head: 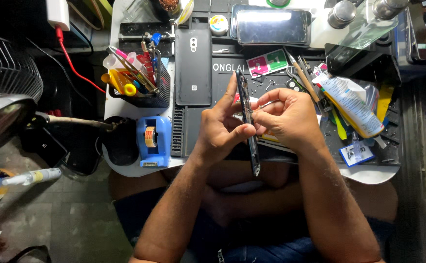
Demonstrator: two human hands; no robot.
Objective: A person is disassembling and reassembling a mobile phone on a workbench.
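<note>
While both hands meet above the bench (pixel 125 104), the left hand (pixel 220 129) pinches an edge-on phone (pixel 248 122) at its long sides; the right hand (pixel 288 117) holds it too, grip narrow. Probably thin, stiff, fragile, slippery: best held by the frame edges. Back cover (pixel 193 65) lies nearby.

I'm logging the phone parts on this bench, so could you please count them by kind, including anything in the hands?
Phone frame, edge-on, held in left hand and right hand: 1
Dark back cover on the mat: 1
Whole phone, screen up, at the far edge: 1
Total: 3
</note>
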